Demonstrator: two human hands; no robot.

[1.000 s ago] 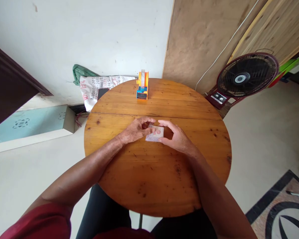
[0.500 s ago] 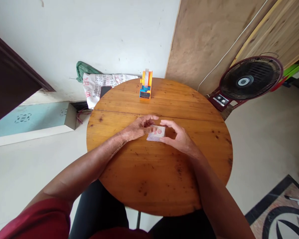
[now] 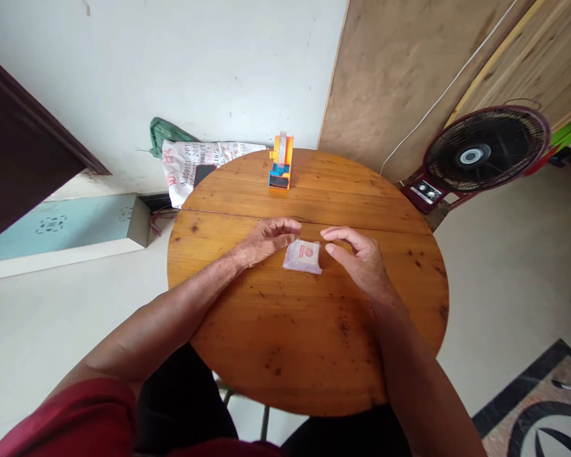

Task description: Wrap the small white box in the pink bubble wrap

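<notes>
A small flat square packet [image 3: 303, 256] in clear, faintly purple wrapping lies on the wooden table. Red print shows on its pale upper face. My left hand [image 3: 269, 239] is at its upper left, thumb and fingers apart, the thumb tip close to the packet's corner; whether it touches I cannot tell. My right hand [image 3: 359, 256] hovers to the right, its fingers and thumb parted with a gap between them and the packet. Neither hand holds anything.
The round wooden table [image 3: 285, 330] has a seam across it. An orange and blue tape dispenser [image 3: 281, 162] stands near its far edge. Beyond the table are a printed white sack [image 3: 176, 174] at left and a dark fan [image 3: 485, 152] at right.
My right hand has drawn away to the right from the packet. My left thumb has lifted off its top, leaving the packet flat and more fully visible. The view has shifted slightly.
</notes>
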